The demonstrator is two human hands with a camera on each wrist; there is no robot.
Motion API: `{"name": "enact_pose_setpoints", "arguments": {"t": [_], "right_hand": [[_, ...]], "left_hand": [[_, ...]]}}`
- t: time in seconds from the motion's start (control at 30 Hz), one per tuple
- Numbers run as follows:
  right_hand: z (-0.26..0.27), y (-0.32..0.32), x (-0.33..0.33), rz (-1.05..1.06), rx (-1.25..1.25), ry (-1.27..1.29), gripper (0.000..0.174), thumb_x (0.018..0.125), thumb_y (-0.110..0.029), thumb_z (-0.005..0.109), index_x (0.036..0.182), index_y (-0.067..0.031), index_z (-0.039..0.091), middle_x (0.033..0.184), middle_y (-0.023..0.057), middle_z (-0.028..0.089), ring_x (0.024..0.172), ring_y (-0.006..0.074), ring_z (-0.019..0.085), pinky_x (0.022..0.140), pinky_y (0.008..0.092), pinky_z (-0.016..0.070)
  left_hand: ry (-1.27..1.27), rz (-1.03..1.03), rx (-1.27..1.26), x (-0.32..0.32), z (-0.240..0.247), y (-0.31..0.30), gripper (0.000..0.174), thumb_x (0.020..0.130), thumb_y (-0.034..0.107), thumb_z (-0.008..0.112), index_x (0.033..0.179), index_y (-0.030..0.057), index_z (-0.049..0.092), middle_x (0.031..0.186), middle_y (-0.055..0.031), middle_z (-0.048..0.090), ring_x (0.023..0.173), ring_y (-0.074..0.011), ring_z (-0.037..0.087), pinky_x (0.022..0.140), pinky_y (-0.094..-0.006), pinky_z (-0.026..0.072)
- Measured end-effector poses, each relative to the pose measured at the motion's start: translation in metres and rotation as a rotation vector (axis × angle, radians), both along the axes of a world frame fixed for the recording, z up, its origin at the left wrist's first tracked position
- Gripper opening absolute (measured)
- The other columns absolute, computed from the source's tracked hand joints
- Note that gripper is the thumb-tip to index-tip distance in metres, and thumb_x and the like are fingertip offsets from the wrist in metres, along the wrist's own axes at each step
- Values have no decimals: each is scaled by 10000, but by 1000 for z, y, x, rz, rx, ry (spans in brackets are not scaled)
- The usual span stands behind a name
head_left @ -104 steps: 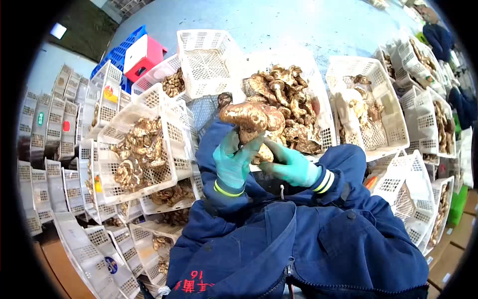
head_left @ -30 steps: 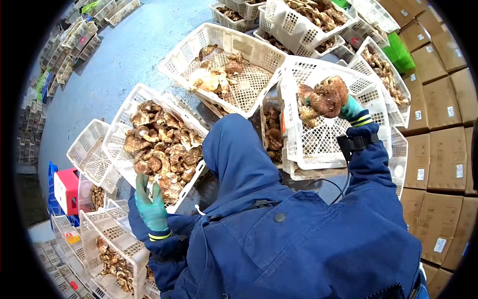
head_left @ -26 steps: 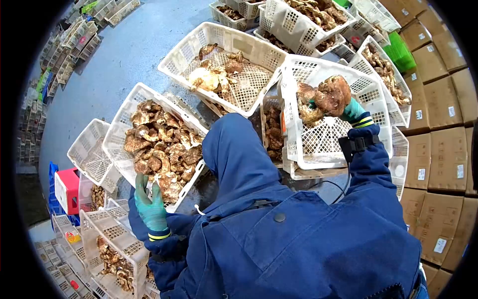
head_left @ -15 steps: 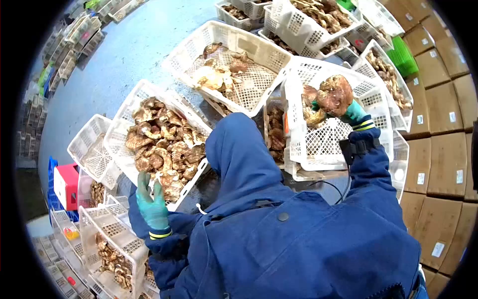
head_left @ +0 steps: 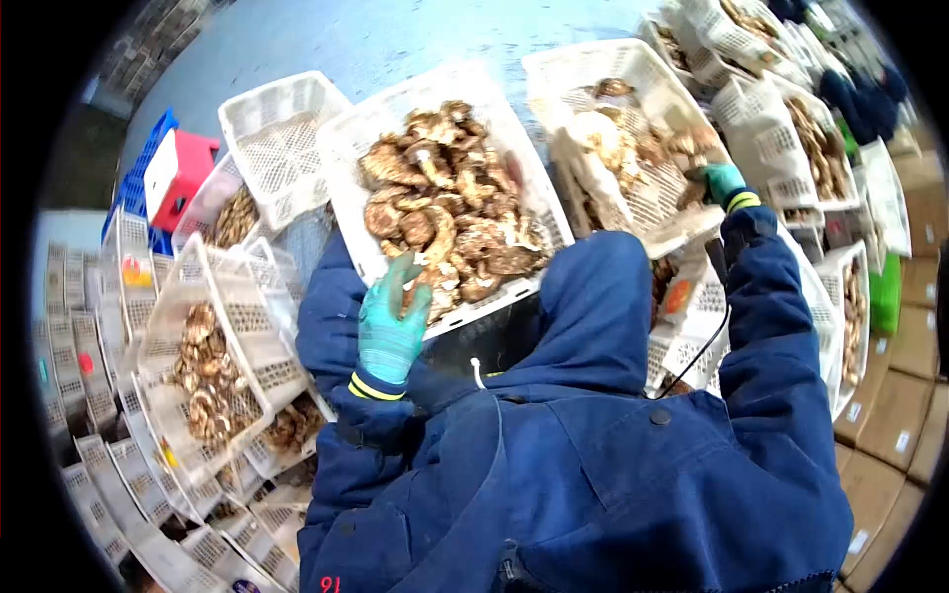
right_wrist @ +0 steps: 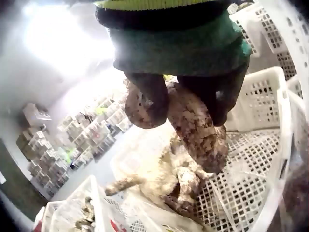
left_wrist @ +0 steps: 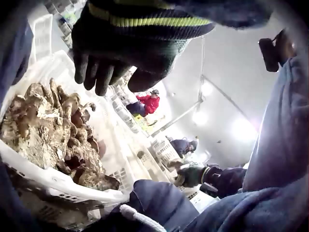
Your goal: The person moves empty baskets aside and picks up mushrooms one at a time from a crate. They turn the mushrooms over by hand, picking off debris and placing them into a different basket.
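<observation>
My gloved left hand point(head_left: 388, 321) is at the near rim of a white mesh crate point(head_left: 349, 163), fingers spread beside a heap of brown mushrooms point(head_left: 435, 203). It holds nothing, and the left wrist view shows its fingers point(left_wrist: 104, 75) hanging beside that crate. On the right, my gloved right hand point(head_left: 725, 181) reaches over a second white crate point(head_left: 682, 94). Its fingers and thumb grip a brown, scaly mushroom point(right_wrist: 195, 128), partly hidden by the hand. Pale mushrooms point(right_wrist: 157, 176) lie in this crate below it.
An empty-looking white crate point(head_left: 272, 163) and a red and white stool point(head_left: 178, 173) stand at the left. Another mushroom crate point(head_left: 252, 346) sits near my left elbow. Stacked crates point(head_left: 791, 128) and cardboard boxes point(head_left: 905, 415) line the right side. Other people point(left_wrist: 149, 102) work farther off.
Earlier both hands held a large mushroom; then the right hand held mushrooms over the rightmost crate. Now it is over the crate with pale mushrooms. The head view has turned left; my left hand stays put.
</observation>
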State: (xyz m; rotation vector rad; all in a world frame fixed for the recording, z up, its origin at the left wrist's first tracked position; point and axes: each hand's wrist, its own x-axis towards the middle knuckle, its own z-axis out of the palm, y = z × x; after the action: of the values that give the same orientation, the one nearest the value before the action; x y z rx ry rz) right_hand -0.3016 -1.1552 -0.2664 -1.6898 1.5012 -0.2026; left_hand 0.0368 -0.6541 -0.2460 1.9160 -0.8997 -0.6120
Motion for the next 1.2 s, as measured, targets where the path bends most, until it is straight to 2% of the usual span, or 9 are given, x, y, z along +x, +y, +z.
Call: {"name": "enact_pose_setpoints", "arguments": {"t": [0.07, 0.13, 0.27, 0.4, 0.67, 0.77, 0.87, 0.97, 1.2], "right_hand": [[-22, -8, -1, 155, -32, 243, 468, 797, -389, 692, 1020, 22, 696, 981, 213, 687, 938, 300, 655, 834, 366, 496], [-38, -20, 22, 77, -417, 388, 407, 811, -252, 660, 1139, -12, 648, 914, 94, 687, 737, 194, 622, 666, 321, 502], [18, 42, 108, 356, -536, 59, 497, 844, -300, 631, 1291, -96, 562, 1231, 171, 612, 1089, 321, 610, 928, 369, 472], [-5, 80, 169, 797, -676, 523, 575, 805, -365, 654, 1342, -220, 506, 1422, 158, 432, 1189, 343, 535, 978, 415, 460], [-38, 69, 179, 847, -635, 560, 511, 809, -319, 637, 1294, -188, 541, 1277, 117, 549, 1062, 326, 595, 899, 400, 487], [-40, 41, 165, 434, -668, 140, 365, 792, -221, 658, 1141, -119, 635, 1021, 114, 673, 921, 281, 652, 809, 386, 519], [-40, -28, 108, -69, -172, -407, 341, 838, -177, 629, 1147, -33, 642, 948, 146, 694, 815, 264, 662, 745, 362, 536], [-38, -36, 47, -105, 434, -860, 354, 895, -190, 566, 1158, 42, 614, 984, 137, 683, 877, 248, 643, 848, 339, 524], [-118, -33, -19, -502, 462, -469, 354, 845, -272, 590, 1130, -72, 660, 922, 108, 688, 847, 253, 639, 714, 404, 517]], "left_hand": [[-26, 45, -135, 2, 3, -1, 432, 876, 141, 634, 1262, -24, 528, 1119, -168, 640, 990, -243, 642, 859, -331, 490], [138, 21, -43, 13, 8, 0, 435, 918, 83, 587, 1329, -6, 478, 1203, -136, 582, 1074, -189, 584, 909, -301, 473], [313, 75, -100, 10, -13, -16, 425, 892, 71, 607, 1301, 10, 510, 1083, -128, 635, 1019, -200, 607, 881, -302, 477], [150, -50, -8, 10, -14, -16, 433, 900, 60, 593, 1315, -13, 494, 1181, -136, 607, 1080, -211, 597, 927, -306, 469], [250, 2, 64, 19, -15, -14, 393, 922, 61, 570, 1299, -25, 502, 1140, -122, 614, 1044, -164, 589, 892, -276, 476], [300, 29, 38, 16, -16, -17, 385, 925, 73, 578, 1292, -21, 510, 1132, -115, 614, 1036, -159, 586, 893, -273, 474], [253, 23, 53, 19, -16, -17, 385, 925, 86, 590, 1288, -18, 514, 1131, -110, 612, 1038, -155, 583, 897, -268, 468], [249, -1, 69, 16, -13, -23, 379, 913, 75, 579, 1276, -18, 526, 1108, -117, 619, 1003, -155, 596, 870, -269, 481], [203, 2, 47, 10, -12, -20, 381, 913, 78, 581, 1276, -21, 519, 1112, -124, 627, 997, -180, 604, 889, -291, 481]]}}
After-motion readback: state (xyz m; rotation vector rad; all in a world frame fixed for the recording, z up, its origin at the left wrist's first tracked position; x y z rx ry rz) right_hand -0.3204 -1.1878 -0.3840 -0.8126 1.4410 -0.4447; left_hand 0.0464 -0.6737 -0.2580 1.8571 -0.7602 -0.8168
